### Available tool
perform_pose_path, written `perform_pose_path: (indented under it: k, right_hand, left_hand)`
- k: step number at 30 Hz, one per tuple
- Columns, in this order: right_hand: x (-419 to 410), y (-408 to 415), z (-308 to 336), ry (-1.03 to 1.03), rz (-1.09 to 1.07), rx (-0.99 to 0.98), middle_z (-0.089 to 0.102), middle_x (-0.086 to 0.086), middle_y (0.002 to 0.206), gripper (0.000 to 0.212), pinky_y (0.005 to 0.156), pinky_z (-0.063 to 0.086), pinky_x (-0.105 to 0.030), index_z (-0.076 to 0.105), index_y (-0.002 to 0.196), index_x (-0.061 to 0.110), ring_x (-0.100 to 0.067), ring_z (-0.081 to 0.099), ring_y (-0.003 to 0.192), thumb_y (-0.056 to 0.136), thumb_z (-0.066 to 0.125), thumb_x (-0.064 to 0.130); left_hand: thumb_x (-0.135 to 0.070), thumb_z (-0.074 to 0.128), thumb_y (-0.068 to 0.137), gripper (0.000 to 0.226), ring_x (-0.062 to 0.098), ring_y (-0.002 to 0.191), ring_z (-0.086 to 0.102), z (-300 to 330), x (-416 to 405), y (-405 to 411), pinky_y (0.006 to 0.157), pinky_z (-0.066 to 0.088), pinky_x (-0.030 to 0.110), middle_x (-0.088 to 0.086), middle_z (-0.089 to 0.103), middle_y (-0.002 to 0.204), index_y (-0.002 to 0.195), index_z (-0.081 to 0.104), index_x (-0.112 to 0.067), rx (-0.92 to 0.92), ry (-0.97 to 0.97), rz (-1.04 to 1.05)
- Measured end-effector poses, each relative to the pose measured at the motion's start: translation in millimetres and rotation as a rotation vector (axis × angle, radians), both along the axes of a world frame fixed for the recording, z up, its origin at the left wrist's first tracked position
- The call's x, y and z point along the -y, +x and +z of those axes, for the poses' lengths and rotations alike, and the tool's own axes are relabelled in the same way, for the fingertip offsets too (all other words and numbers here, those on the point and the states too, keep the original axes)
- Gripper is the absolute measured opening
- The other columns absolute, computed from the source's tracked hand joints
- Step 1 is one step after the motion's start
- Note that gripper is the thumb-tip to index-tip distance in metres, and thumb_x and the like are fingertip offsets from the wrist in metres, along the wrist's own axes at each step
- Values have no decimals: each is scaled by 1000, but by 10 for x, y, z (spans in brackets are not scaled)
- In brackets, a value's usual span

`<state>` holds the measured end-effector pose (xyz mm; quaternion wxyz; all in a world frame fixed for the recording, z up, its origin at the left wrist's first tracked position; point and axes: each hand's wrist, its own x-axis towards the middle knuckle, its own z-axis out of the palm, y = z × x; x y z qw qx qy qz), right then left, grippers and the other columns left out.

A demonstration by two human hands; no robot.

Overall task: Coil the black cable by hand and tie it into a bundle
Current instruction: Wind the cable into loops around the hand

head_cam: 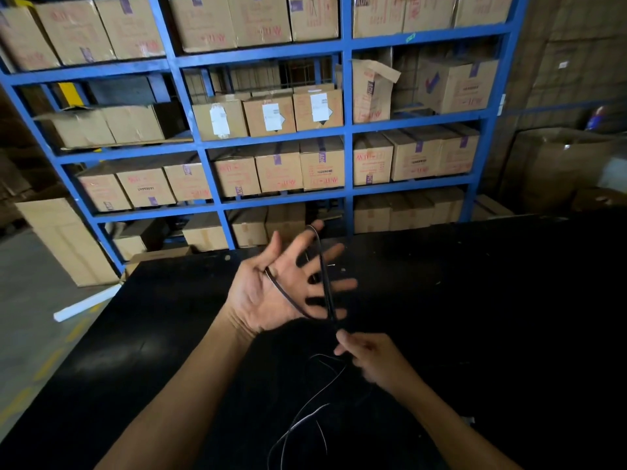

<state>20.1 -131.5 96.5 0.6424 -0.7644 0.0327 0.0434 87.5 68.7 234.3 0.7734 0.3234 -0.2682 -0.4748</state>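
My left hand [271,293] is raised palm up over the black table, fingers spread wide. The black cable [325,283] loops around it, from the base of the thumb across the palm and up over the index fingertip. Just below, my right hand [369,357] pinches the cable between thumb and fingers where the strands come down off the left hand. The loose rest of the cable trails in slack curves over the table toward me, hard to see against the dark surface.
The black table [475,300] fills the lower view. Behind it stands a blue shelving rack [346,130] packed with cardboard boxes. More boxes [68,242] and a white strip [84,303] lie on the grey floor at the left.
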Motion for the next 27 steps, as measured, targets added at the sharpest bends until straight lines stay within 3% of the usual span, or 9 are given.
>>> perform_pose_path:
  k: [3, 7, 10, 12, 14, 17, 20, 23, 27]
  right_hand:
    - [261, 262, 227, -351, 1, 126, 72, 2, 61, 26, 58, 46, -32, 77, 66, 18, -1, 59, 55, 87, 75, 34]
    - [559, 567, 815, -763, 275, 215, 72, 11, 76, 12, 68, 54, -30, 73, 73, 33, 2, 65, 72, 78, 81, 40]
    - [588, 694, 1166, -996, 400, 273, 65, 17, 81, 16, 62, 45, -23, 67, 72, 43, 3, 61, 77, 76, 78, 53]
    - [526, 712, 1240, -1026, 396, 338, 65, 18, 79, 14, 60, 45, -22, 69, 76, 42, 4, 61, 75, 81, 74, 54]
    - [427, 662, 1184, -962, 346, 385, 69, 16, 79, 15, 65, 53, -25, 74, 87, 36, 3, 64, 73, 89, 67, 49]
    - [271, 485, 919, -758, 228, 437, 71, 15, 80, 16, 68, 57, -23, 73, 105, 34, 2, 66, 75, 97, 59, 38]
    - [89, 262, 585, -331, 139, 412, 68, 13, 66, 23, 53, 48, -17, 72, 117, 35, -1, 62, 57, 100, 58, 30]
    - [-109, 35, 267, 59, 166, 276, 59, 6, 58, 25, 45, 37, -15, 74, 116, 37, -1, 48, 47, 100, 56, 31]
    - [-277, -186, -114, 112, 249, 127, 46, 11, 55, 23, 46, 34, -16, 75, 112, 35, -4, 42, 50, 101, 55, 34]
  left_hand:
    - [-62, 32, 98, 64, 55, 148, 9, -172, 15, -153, 112, 0, 78, 5, 14, 169, 158, 24, -41, 70, 152, -164]
    - [-66, 26, 96, 65, 56, 149, 6, -563, 75, -317, 116, 3, 73, -2, 25, 165, 156, 28, -42, 62, 390, -317]
    - [-68, 33, 95, 58, 51, 149, 14, -754, 61, -290, 116, 12, 65, -5, 28, 164, 149, 38, -48, 42, 562, -258]
    - [-66, 37, 94, 59, 43, 137, 31, -796, 7, -198, 114, 16, 61, 1, 26, 166, 150, 40, -45, -26, 638, -107]
    - [-63, 37, 95, 61, 38, 123, 37, -780, -68, -83, 118, 14, 62, 7, 29, 165, 150, 45, -36, -117, 634, 77]
    - [-62, 35, 96, 60, 41, 127, 49, -641, -184, 69, 117, 16, 68, 9, 39, 160, 144, 55, -32, -116, 537, 267]
    - [-64, 28, 98, 62, 48, 143, 34, -523, -283, 194, 115, 15, 73, 8, 32, 164, 151, 43, -37, -54, 402, 360]
    - [-60, 30, 98, 59, 52, 143, 35, -338, -314, 269, 113, 14, 76, 11, 33, 164, 152, 40, -38, -78, 205, 417]
    - [-59, 23, 102, 58, 59, 140, 33, -53, -366, 304, 109, 17, 79, 15, 26, 165, 155, 34, -38, -65, 44, 431]
